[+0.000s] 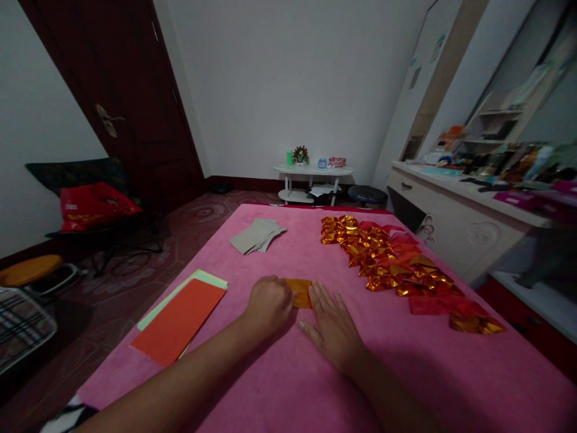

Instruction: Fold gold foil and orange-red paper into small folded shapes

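Note:
A small piece of gold-brown paper (301, 293) lies flat on the pink cloth between my two hands. My left hand (269, 305) is closed into a fist at its left end, with the thumb against the paper. My right hand (336, 328) rests flat with fingers stretched out, the fingertips at the paper's right edge. Beyond them, a loose pile of grey-beige paper sheets (256, 236) is fanned out. To the right stand rows of shiny gold foil folded pieces (376, 249) with red parts among them.
Orange paper sheets (183, 319) lie over pale green ones (211, 278) on the left of the pink-covered table (288, 385). At right stands a cluttered white dresser (469, 219). A chair holding a red bag (97, 206) is at left, and a small white table (313, 170) stands by the wall.

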`<state>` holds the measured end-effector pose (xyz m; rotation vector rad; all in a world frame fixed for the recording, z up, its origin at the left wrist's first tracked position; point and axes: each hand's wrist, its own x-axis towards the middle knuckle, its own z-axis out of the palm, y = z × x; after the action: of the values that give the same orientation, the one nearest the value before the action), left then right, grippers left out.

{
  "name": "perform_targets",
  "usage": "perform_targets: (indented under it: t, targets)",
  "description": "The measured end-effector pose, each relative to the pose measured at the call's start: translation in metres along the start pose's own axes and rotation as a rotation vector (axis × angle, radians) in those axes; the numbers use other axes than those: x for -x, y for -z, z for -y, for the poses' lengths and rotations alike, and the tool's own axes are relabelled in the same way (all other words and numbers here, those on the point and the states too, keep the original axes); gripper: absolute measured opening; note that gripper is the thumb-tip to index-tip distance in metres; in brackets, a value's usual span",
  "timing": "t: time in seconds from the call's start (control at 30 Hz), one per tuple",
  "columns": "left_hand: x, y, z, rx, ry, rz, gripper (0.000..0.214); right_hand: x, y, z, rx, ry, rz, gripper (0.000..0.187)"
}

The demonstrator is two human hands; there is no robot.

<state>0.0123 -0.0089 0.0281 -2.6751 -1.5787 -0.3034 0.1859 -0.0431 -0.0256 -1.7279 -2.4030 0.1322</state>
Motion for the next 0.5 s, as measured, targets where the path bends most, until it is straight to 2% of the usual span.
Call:
perform_targets:
  t: [0.07,0.13,0.2,0.27,0.37,0.5]
  targets:
    - [-0.015,-0.006,-0.005,0.090,0.030,-0.052,0.031,-0.001,0.002,-0.001,-0.025,-0.006,0.018,0.072]
    - [-0.028,-0.018,-0.008,0.193,0.075,-0.050,0.027,-0.001,0.006,-0.003,-0.064,-0.016,0.036,0.069]
    - [-0.039,-0.032,-0.009,0.243,0.178,-0.077,0.023,-0.002,0.010,-0.004,-0.117,-0.021,0.040,0.066]
    - [-0.045,-0.044,-0.009,0.270,0.224,-0.109,0.016,-0.002,0.013,-0.006,-0.185,-0.018,0.022,0.063]
    - [-0.046,-0.051,-0.007,0.297,0.214,-0.133,0.010,-0.002,0.013,-0.009,-0.332,-0.004,-0.060,0.055]
    - [-0.045,-0.052,-0.004,0.340,0.187,-0.142,0.008,-0.009,0.021,-0.019,-0.584,0.009,-0.260,0.037]
